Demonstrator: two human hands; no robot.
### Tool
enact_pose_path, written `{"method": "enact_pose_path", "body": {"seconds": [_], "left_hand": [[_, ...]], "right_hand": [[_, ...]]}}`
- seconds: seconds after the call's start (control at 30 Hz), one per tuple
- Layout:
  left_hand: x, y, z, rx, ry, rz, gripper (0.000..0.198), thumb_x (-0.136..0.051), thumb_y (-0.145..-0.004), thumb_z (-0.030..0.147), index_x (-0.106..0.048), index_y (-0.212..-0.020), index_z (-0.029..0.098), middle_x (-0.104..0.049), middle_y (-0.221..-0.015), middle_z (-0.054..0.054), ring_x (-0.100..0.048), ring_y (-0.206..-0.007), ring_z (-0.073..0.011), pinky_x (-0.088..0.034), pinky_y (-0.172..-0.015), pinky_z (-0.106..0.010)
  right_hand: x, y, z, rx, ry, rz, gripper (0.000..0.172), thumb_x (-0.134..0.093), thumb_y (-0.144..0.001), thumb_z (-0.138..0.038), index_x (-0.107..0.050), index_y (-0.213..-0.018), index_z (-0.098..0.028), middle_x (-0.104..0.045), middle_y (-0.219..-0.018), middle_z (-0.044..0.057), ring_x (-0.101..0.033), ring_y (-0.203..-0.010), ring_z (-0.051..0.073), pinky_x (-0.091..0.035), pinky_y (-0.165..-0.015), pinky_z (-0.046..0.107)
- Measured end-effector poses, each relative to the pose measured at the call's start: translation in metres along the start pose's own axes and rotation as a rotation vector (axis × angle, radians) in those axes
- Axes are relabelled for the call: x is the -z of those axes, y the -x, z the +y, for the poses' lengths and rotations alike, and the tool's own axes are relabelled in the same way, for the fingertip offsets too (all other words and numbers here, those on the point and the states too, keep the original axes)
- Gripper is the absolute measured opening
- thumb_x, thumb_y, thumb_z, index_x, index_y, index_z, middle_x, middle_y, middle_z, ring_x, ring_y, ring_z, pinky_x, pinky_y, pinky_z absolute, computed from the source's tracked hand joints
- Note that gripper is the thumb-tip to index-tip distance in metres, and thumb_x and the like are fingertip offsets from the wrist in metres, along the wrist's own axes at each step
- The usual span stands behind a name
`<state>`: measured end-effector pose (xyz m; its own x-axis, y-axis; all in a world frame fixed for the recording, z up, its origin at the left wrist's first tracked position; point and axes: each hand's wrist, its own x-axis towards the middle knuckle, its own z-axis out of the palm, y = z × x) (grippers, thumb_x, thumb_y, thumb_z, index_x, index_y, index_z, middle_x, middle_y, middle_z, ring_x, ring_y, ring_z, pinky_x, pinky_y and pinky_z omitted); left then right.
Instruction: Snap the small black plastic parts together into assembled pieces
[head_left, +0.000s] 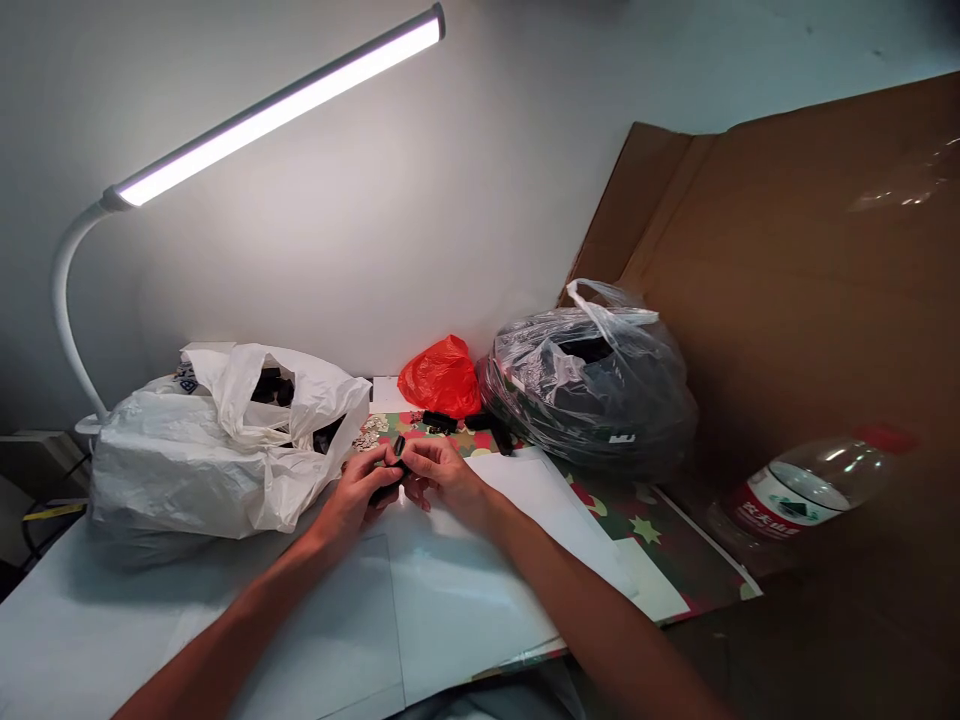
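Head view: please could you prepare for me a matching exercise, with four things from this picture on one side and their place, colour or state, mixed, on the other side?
Things:
1. Small dark object
2. Lamp
3. Crumpled plastic bag by the wall
4. Bottle

Places, colours, states:
A. Bright red all over
B. At the fingers of the left hand and the right hand
C. Clear, with a red cap, on the right
D. Shining, at the upper left

Right pairs: 1-B, 2-D, 3-A, 4-C

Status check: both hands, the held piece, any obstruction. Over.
Left hand holding small black piece. Right hand at its upper end, grip unclear. White bag close beside left hand; nothing visibly blocking.
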<state>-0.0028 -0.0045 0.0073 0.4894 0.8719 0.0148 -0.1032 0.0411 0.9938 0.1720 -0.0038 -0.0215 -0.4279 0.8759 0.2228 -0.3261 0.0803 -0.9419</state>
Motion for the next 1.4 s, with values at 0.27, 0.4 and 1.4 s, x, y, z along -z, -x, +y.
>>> {"method": "enact_pose_path", "body": {"seconds": [0.27,0.4,1.4], "left_hand": [[0.0,0.0,0.0,-0.011,0.0,-0.014,0.029,-0.071,-0.076,0.044,-0.056,-0.079,0.019,-0.04,-0.063,0.006,-0.024,-0.05,-0.0066,-0.015,-0.046,-0.022],[0.004,0.003,0.01,-0.154,-0.239,-0.017,0.026,-0.065,-0.082,0.042,-0.061,-0.075,0.018,-0.047,-0.066,0.003,-0.03,-0.053,-0.0089,-0.021,-0.05,-0.024],[-0.001,0.018,-0.011,-0.412,-1.08,-0.131,0.026,-0.061,-0.078,0.009,-0.061,-0.099,0.026,-0.071,-0.082,0.0,-0.064,-0.071,-0.0198,-0.038,-0.062,-0.026]], "right_hand": [[0.0,-0.004,-0.001,0.053,-0.019,0.082,0.052,-0.085,-0.079,-0.063,-0.059,-0.067,-0.019,-0.048,-0.052,-0.006,-0.04,-0.047,0.009,-0.032,-0.047,0.024],[-0.004,-0.004,-0.006,0.118,0.086,0.093,0.053,-0.084,-0.077,-0.066,-0.062,-0.068,-0.019,-0.049,-0.058,-0.005,-0.04,-0.052,0.01,-0.032,-0.052,0.025],[0.017,-0.007,-0.004,0.258,0.562,0.464,0.037,-0.061,-0.096,-0.054,-0.064,-0.083,-0.019,-0.057,-0.064,-0.002,-0.053,-0.06,0.015,-0.042,-0.062,0.028]]}}
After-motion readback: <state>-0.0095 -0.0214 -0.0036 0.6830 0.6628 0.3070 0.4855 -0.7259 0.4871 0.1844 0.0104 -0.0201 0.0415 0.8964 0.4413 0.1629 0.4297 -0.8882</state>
